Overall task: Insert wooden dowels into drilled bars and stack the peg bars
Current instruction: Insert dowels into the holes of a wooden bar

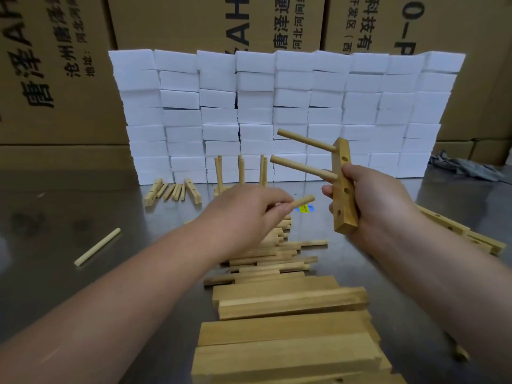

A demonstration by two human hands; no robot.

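Misalignment was the main risk we judged here. Our left hand [243,214] pinched a short dowel [303,202] between thumb and fingers, its free end aimed toward the bar [343,189] but not yet touching it. A tip meeting a hole's rim at a slant could jam or skid off. Our right hand [379,200] held the bar upright in the air above the bench [83,203], fingers wrapped round its lower half, so a hard push against that one-handed grip could twist it or loosen the two pegs [304,139] seated near its top. The bar looked pale yellow-brown and square-edged, with three empty round holes on the face turned toward us and the two pegs jutting left, roughly parallel. We could not tell which hole was meant next. More dowels lay in a pile [266,256] beneath our hands, and finished peg bars [241,173] stood by the white blocks [277,106] behind.
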